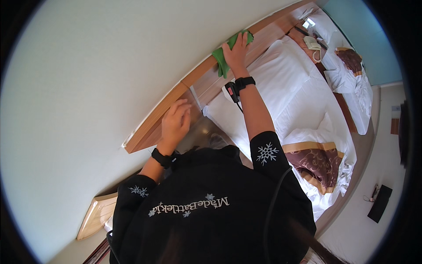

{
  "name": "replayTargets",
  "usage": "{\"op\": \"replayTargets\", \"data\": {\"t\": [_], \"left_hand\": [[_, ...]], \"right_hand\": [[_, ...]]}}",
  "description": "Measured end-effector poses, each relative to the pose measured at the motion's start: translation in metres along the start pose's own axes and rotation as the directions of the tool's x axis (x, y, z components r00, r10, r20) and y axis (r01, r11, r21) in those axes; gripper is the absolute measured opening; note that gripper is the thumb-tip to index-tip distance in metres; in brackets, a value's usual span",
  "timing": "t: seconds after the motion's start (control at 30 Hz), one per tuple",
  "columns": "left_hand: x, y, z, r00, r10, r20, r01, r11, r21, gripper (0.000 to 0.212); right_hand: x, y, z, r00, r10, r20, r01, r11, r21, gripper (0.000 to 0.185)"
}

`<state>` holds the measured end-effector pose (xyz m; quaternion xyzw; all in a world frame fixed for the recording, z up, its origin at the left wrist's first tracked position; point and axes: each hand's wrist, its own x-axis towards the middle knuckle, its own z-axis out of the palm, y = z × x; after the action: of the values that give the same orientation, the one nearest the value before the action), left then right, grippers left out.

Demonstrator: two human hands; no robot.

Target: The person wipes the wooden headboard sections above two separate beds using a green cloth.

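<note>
My right hand presses a green cloth onto the top edge of a wooden headboard panel that runs along the wall. Part of the cloth hangs down over the panel's front. My left hand is raised beside the lower stretch of the same panel, its fingers loosely bent and holding nothing. Whether its fingertips touch the wood cannot be made out. Black bands circle both wrists, and a small black device sits by the right one.
A bed with white bedding lies right of the panel, with a patterned brown-and-gold cloth on it. Beyond stand a nightstand bearing a corded telephone and a second bed. The pale wall fills the left side.
</note>
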<state>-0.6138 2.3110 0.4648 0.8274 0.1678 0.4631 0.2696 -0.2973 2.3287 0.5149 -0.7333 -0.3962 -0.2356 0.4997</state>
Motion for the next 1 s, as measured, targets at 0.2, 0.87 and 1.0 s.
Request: {"op": "replayTargets", "data": {"t": [0.2,0.87,1.0], "left_hand": [[0.03,0.005,0.025,0.985,0.172,0.005,-0.172,0.984,0.036,0.019],[0.115,0.022,0.101,0.931,0.276,0.24,-0.284,0.959,0.0,0.025],[0.128,0.019,0.111,0.937,0.22,0.272,-0.239,0.97,0.04,0.028]], "right_hand": [[0.018,0.018,-0.001,0.997,-0.069,-0.034,0.068,0.997,-0.037,0.077],[0.061,0.045,-0.004,0.997,-0.028,-0.077,0.025,0.999,-0.046,0.074],[0.088,0.073,-0.009,0.993,-0.04,-0.114,0.031,0.996,-0.08,0.071]]}}
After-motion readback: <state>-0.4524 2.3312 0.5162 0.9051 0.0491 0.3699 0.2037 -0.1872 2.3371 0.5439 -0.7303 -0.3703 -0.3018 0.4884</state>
